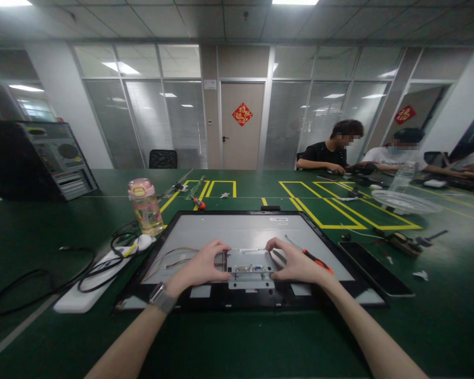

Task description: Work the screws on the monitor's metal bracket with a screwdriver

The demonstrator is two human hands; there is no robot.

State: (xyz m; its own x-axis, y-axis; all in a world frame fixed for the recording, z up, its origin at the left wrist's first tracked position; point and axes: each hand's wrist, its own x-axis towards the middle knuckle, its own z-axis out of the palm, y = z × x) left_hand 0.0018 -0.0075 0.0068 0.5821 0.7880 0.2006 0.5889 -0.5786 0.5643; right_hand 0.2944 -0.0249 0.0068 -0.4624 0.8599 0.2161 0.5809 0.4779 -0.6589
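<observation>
A silvery metal bracket with a row of connectors along its near side is gripped at both ends over the back of a flat display panel. My left hand, with a watch on the wrist, pinches its left edge between thumb and fingers. On the opposite edge, my right hand does the same. Thin cables run across the panel toward my left hand. An orange-and-black screwdriver lies on the panel, just beyond my right forearm. Whether the bracket rests on the panel I cannot tell.
Left of the panel are a pink-lidded bottle, a white power strip and black cables. A black phone lies at the right. Farther back stand a computer case and a clear plate. Other people sit at the far right.
</observation>
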